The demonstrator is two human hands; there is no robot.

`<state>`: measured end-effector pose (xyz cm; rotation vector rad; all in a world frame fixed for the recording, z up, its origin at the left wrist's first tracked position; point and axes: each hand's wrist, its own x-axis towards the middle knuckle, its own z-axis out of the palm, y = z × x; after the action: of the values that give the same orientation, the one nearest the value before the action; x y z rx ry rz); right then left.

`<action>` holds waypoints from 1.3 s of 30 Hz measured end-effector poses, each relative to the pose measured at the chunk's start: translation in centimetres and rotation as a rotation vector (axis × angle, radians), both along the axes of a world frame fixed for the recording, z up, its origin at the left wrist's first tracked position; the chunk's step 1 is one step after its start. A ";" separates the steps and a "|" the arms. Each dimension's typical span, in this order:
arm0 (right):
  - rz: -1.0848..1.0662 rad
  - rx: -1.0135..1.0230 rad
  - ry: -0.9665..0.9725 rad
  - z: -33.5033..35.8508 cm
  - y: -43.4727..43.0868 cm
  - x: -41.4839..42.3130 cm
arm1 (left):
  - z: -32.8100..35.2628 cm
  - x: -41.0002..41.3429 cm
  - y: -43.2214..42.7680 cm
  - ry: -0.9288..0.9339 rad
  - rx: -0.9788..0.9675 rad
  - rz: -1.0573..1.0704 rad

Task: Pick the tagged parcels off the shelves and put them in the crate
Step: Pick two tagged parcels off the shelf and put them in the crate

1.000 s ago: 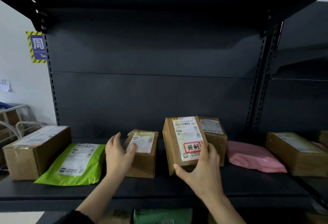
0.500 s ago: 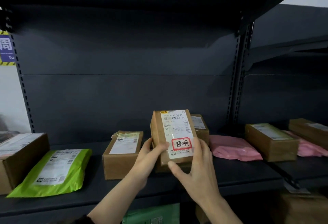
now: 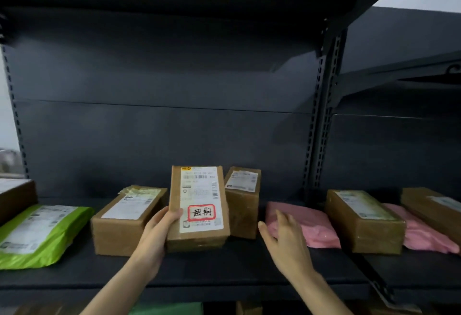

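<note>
Fingers [image 3: 174, 213] of left hand [image 3: 154, 237] gripping taped cardboard parcel [image 3: 197, 205], right hand [image 3: 287, 242] spread, empty

Bare shelf [image 3: 237, 265] front lies open; brown box [image 3: 243, 205] crowds pink bag [image 3: 304, 225].

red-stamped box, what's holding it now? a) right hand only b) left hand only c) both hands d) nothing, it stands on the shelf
b: the left hand grips the red-stamped box at its lower left edge, while the right hand is open and apart from it, in front of the pink bag.
</note>
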<state>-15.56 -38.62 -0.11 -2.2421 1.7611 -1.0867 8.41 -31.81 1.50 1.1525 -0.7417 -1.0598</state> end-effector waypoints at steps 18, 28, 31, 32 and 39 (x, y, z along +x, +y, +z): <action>0.268 0.340 -0.331 3.6 -8.8 1.4 | 1.7 0.8 -2.6 0.093 0.059 0.176; 0.489 0.493 -0.635 2.7 -7.6 1.8 | 1.1 1.4 -4.0 0.140 0.083 0.075; 0.542 0.385 -0.583 1.7 -5.6 1.7 | 0.8 1.7 -3.1 0.149 0.051 0.074; 0.538 0.333 -0.559 1.4 -5.1 1.7 | 0.8 1.8 -2.9 0.152 0.045 0.076; 0.528 0.176 -0.547 -0.1 -3.1 1.4 | 0.7 1.6 -1.6 0.120 0.048 0.073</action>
<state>-14.14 -41.70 -0.23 -1.8874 0.9396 -1.2002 9.99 -33.37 2.18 1.1381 -0.5783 -1.0805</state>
